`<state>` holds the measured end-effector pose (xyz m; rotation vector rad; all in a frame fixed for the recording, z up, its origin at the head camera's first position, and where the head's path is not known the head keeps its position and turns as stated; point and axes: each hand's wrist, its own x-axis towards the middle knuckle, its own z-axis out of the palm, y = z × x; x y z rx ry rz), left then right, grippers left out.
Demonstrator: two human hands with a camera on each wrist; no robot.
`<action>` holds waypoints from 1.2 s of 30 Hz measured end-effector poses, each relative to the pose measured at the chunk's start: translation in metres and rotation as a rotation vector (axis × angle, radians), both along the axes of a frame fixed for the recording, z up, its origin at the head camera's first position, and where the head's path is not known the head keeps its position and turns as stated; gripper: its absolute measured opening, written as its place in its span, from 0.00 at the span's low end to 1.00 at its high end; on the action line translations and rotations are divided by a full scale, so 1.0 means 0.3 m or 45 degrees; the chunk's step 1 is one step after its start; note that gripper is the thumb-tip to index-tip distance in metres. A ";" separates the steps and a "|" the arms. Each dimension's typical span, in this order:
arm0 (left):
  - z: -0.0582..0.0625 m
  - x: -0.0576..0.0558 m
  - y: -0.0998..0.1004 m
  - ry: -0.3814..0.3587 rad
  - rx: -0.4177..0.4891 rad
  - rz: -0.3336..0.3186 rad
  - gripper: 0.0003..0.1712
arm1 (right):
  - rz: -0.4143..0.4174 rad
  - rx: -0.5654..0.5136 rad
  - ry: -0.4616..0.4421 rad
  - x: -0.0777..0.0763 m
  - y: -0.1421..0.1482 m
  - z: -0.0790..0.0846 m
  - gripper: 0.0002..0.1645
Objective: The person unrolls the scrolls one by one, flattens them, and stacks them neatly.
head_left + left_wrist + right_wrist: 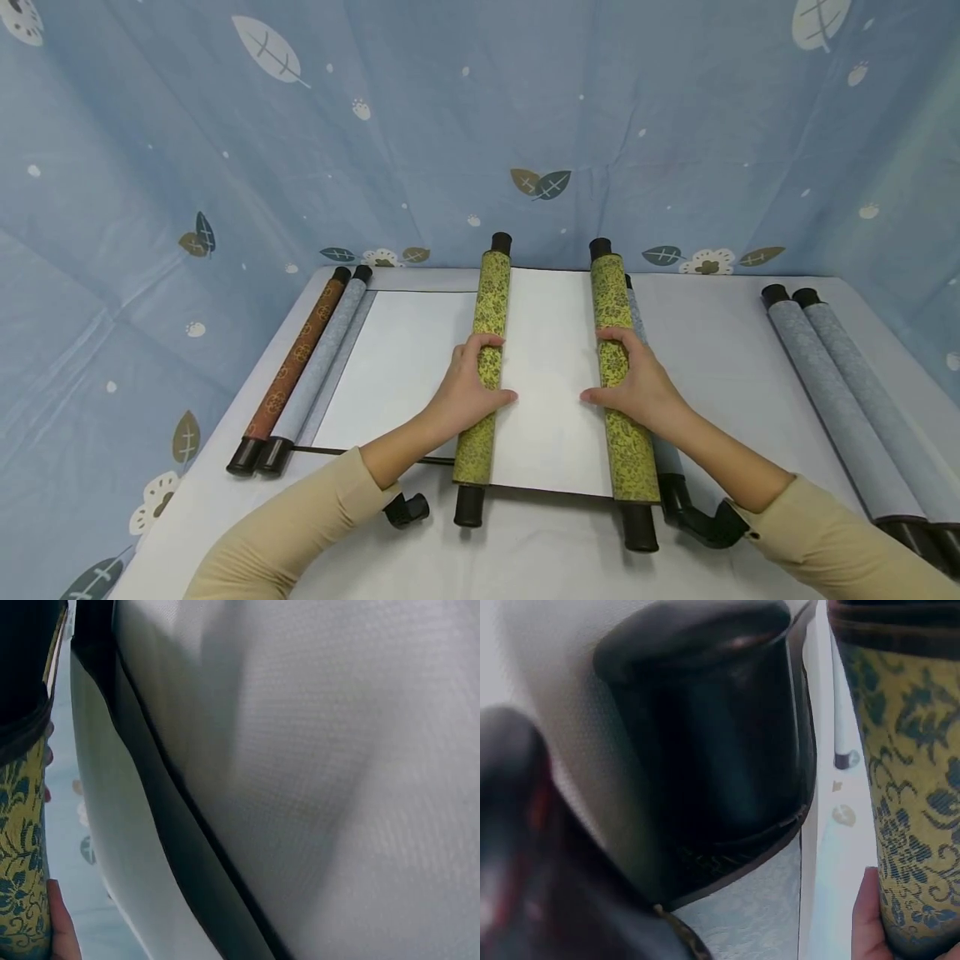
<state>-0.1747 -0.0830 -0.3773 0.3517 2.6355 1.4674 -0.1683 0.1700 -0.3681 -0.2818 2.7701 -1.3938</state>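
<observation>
A yellow-green patterned scroll (551,358) is partly unrolled, white paper showing between its two black-ended rollers. My left hand (463,390) grips the left roller (474,454), thumb on the inner side. Around the right roller (633,462) curl the fingers and thumb of my right hand (643,385). It overlaps a light-blue-bordered scroll (412,358) spread beneath and appears raised above it. That lower scroll's left roller (322,358) shows fully; its right roller (666,454) is partly hidden behind my right hand. Patterned fabric of the held rollers (22,862) (915,802) fills the wrist views' edges.
A brown patterned rolled scroll (292,367) lies along the left side of the white table (720,358). Two light blue rolled scrolls (840,392) (885,400) lie side by side at the right. Blue leaf-print cloth (450,125) hangs behind and at the sides.
</observation>
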 end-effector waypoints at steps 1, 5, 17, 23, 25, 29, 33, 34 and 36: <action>0.002 -0.001 -0.002 0.000 0.000 -0.004 0.39 | 0.004 -0.010 -0.006 0.001 0.002 0.001 0.51; 0.005 -0.009 -0.014 0.000 -0.011 -0.006 0.38 | 0.025 -0.028 -0.019 0.001 0.006 0.011 0.49; 0.017 -0.011 -0.058 0.026 -0.096 0.029 0.38 | 0.056 -0.034 -0.092 0.000 0.036 0.013 0.43; 0.011 -0.011 -0.072 -0.067 -0.073 0.013 0.33 | 0.090 -0.073 -0.092 0.001 0.044 0.011 0.39; 0.008 -0.012 -0.075 -0.069 -0.073 0.020 0.34 | 0.082 -0.062 -0.079 0.000 0.042 0.007 0.39; 0.002 -0.013 -0.074 -0.039 -0.080 0.063 0.37 | 0.042 -0.007 -0.066 0.001 0.038 -0.003 0.41; -0.001 -0.013 -0.073 -0.033 -0.062 0.093 0.41 | 0.001 0.027 -0.088 0.003 0.036 -0.006 0.51; -0.001 -0.013 -0.074 -0.034 -0.061 0.097 0.41 | -0.004 0.024 -0.092 0.003 0.036 -0.005 0.53; 0.001 -0.013 -0.075 -0.046 -0.046 0.097 0.42 | -0.007 0.016 -0.090 0.003 0.035 -0.003 0.54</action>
